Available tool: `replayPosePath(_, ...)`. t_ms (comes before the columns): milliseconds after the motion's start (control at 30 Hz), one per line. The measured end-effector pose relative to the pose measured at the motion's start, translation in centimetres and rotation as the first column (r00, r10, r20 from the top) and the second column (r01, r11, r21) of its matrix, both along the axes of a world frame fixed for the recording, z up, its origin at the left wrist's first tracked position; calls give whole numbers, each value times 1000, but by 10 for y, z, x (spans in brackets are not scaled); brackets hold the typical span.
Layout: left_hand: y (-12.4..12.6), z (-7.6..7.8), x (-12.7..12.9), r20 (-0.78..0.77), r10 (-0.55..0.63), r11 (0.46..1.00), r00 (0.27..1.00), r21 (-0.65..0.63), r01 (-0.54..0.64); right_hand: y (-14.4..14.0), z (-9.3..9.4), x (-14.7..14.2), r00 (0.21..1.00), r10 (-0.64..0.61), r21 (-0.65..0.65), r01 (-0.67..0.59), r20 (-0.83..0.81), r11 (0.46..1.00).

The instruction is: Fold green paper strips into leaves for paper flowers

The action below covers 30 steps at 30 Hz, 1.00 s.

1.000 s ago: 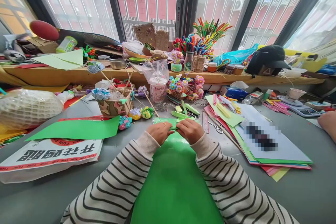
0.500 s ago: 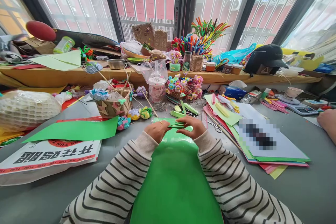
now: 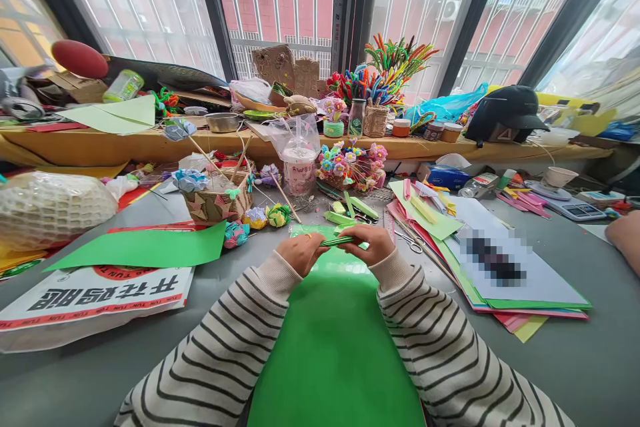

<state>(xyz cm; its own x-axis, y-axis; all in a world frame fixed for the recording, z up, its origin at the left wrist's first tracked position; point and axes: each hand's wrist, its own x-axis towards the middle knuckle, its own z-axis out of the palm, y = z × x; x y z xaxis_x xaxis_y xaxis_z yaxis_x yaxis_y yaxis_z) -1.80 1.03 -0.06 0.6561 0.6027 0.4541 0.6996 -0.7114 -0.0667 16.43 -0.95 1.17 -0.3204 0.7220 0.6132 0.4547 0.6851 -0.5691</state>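
Observation:
A small folded stack of green paper [image 3: 336,241] stretches between my two hands, above the far end of a glossy green sheet [image 3: 340,340]. My left hand [image 3: 302,252] pinches its left end, thumb and fingers closed. At the right end, my right hand [image 3: 369,244] grips it the same way. The fingers hide both ends of the stack. Just beyond the hands lie light green paper strips [image 3: 341,217] and dark-handled scissors [image 3: 367,217]. Another pair of scissors [image 3: 414,246] rests to the right of my right hand.
Left are a green paper sheet [image 3: 140,245] on a printed bag [image 3: 95,297] and a flower basket [image 3: 215,205]. A lidded cup [image 3: 299,172] stands ahead. Stacked coloured paper [image 3: 540,280] lies right, below a scale [image 3: 575,209]. Another person's hand [image 3: 624,237] shows at the right edge.
My right hand's fingers have closed down onto the green paper, which was fanned apart and now looks flatter and pressed together. My left hand stays almost in place.

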Motion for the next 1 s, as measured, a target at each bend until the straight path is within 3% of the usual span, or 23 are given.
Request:
replayPosePath(133,0,0,-1,18,-44,999,999,-16,45,-1,0,0,1000,7,-17,-7,3,1000)
replayPosePath(300,2,-5,-1,1,-9,999,1000,-39,9,3,-5,-3,1000,13,-54,-13,1,998)
replayPosePath(433,5,-2,-7,26,140,987,990,-89,-137,13,-12,3,1000,-8,-131,4,-28,991)
replayPosePath(533,8,6,-15,109,287,952,952,-138,-272,22,-14,17,981,-191,-107,185,-45,977)
replayPosePath(667,12,13,-22,210,401,907,892,-225,-355,31,-13,32,922,-352,-10,359,163,933)
replayPosePath(867,17,14,-27,393,398,903,829,-326,-279,48,-10,21,852,-326,36,342,411,939)
replayPosePath(1000,19,11,-30,433,401,905,807,-322,-278,67,-10,6,840,-334,34,354,427,935)
